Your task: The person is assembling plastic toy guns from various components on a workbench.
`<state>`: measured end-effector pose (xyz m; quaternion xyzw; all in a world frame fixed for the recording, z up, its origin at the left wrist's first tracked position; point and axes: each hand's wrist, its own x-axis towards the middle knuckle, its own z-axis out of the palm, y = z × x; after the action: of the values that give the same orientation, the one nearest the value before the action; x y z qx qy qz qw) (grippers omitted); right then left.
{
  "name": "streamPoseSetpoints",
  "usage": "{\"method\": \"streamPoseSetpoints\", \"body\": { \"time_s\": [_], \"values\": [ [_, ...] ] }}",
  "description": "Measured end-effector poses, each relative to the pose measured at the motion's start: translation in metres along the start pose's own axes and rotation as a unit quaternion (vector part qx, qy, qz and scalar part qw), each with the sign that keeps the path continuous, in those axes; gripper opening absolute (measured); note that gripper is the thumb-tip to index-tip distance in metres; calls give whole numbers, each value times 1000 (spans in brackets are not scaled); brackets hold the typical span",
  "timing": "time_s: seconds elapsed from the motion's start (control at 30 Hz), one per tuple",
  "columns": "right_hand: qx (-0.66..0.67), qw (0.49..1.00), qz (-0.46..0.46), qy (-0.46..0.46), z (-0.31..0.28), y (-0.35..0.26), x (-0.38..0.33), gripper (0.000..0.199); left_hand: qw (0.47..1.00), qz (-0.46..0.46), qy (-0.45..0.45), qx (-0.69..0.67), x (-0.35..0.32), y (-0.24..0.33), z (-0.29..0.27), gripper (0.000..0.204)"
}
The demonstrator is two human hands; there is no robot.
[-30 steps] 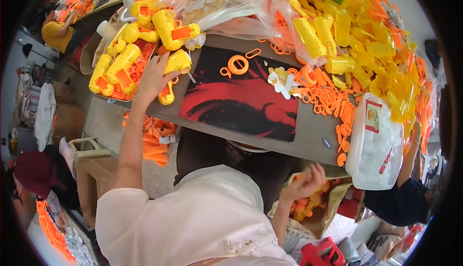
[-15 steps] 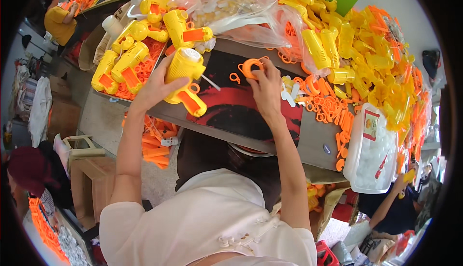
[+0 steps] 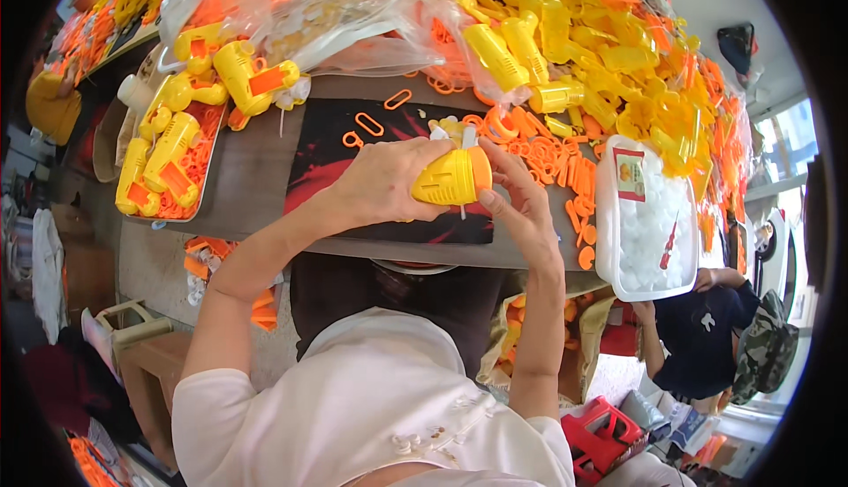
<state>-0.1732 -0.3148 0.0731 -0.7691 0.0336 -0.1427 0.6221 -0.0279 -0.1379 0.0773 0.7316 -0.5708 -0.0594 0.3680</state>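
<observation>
While I sit close at its near edge, the grey table (image 3: 256, 160) spreads before me as the largest thing. On its far right side rises a big heap of yellow plastic parts (image 3: 609, 54), and left of this heap, also at the far side, lies a clear plastic bag (image 3: 344, 19). A black and red mat (image 3: 327, 125) lies flat in the middle, partly covered by my arms. At the right end is a white tub (image 3: 608, 222) with whitish pieces inside; at the left end, a tray (image 3: 212, 169) carries yellow housings over orange parts. Many small orange parts (image 3: 552, 156) are scattered between the mat and the tub.

My left hand (image 3: 389, 178) is wrapped around one yellow housing (image 3: 442, 182), which I hold tilted above the mat. With the thumb and fingers of my right hand (image 3: 526, 213), I grasp the orange ring (image 3: 480, 169) at the housing's right end. Smallest are two orange loops (image 3: 369, 124), lying toward the mat's far side.
</observation>
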Motion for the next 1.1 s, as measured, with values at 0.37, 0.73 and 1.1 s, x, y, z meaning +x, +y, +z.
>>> {"method": "streamPoseSetpoints", "body": {
  "time_s": [0.37,0.73,1.1],
  "values": [
    [39,995,55,-75,-30,-7,15,51,998,46,4,48,18,-6,6,75],
    [-104,990,-66,-74,-21,5,10,52,999,4,-33,41,20,-4,0,75],
    [155,981,25,113,17,2,12,54,987,117,-86,64,4,11,-5,74]
  ]
}}
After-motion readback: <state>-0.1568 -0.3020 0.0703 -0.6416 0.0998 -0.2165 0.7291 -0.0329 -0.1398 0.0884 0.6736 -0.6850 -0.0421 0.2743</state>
